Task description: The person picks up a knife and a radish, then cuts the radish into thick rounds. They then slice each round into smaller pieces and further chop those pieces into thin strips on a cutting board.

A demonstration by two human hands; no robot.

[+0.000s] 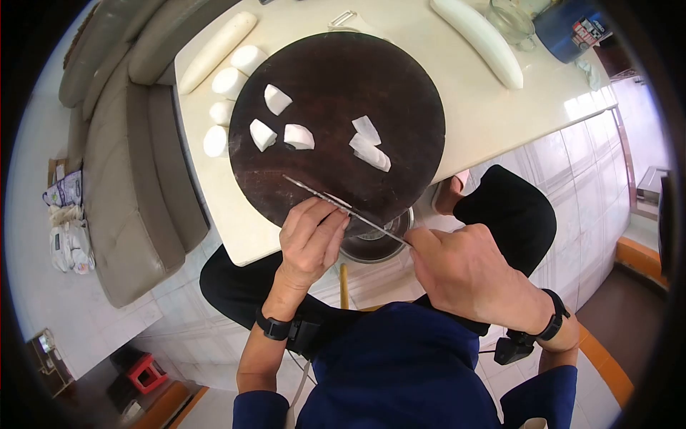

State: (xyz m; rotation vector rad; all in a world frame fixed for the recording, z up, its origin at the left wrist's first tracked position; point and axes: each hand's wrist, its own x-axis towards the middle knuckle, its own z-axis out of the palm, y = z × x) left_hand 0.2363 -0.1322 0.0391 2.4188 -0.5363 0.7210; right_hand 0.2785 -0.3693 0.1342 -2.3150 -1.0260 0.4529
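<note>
In the head view, a knife (pixel 355 214) is gripped by its handle in the closed right hand (pixel 468 270). Beside the blade, near the board's near-left edge, a small white piece (pixel 337 200) is pinched by the fingers of the left hand (pixel 309 236); most of it is hidden. On the round dark board (pixel 321 93), three white wedges (pixel 277 99) are spread to the left and a few thin slices (pixel 370 153) are gathered to the right. Below the board's near edge, a metal bowl (pixel 374 259) is partly covered from sight, and its contents cannot be told. At the table's far right, a clear glass vessel (pixel 511 23) is placed just beside a dark blue container (pixel 564 34) marked with a label; what is held in either cannot be made out. The board is flanked on the table (pixel 246 239) by two long white roots (pixel 218 53), with four cut chunks (pixel 229 83) lined along its left rim.
</note>
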